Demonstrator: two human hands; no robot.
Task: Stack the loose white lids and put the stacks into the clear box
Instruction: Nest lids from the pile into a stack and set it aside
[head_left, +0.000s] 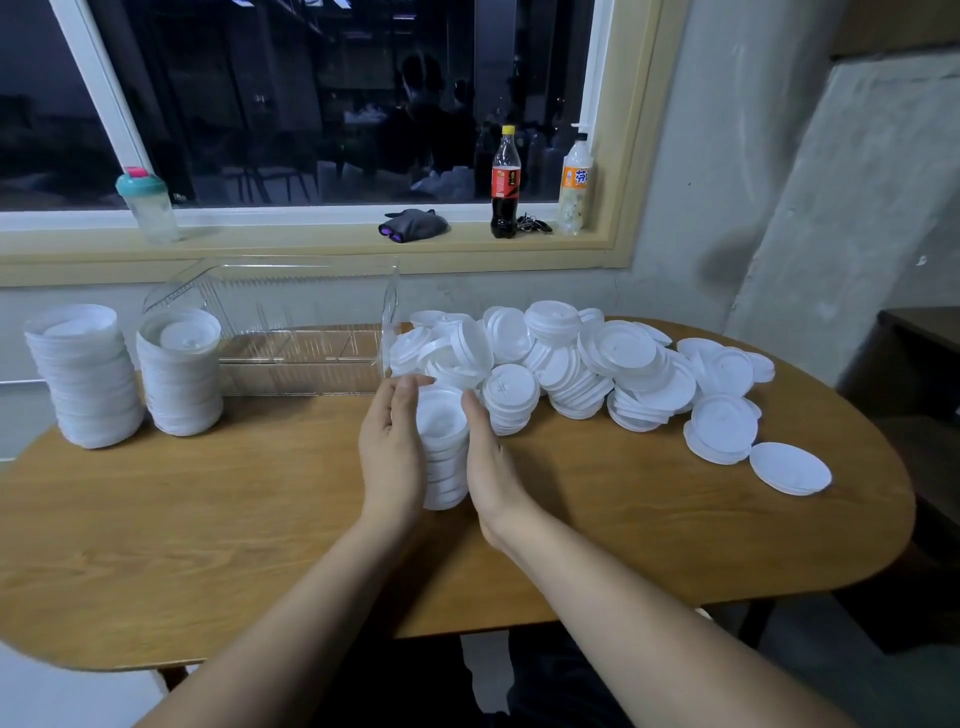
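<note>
in front of the clear box, the left hand and right hand are pressing flat against both sides of the lid stack (an open, uncurled grip), ideally squaring it before lifting.

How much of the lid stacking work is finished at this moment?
Done: two tall stacks stand left of the clear box, which looks empty. In hand: the left hand and right hand press the sides of a third stack. Left: a big pile of loose lids on the right, then boxing every stack.
</note>
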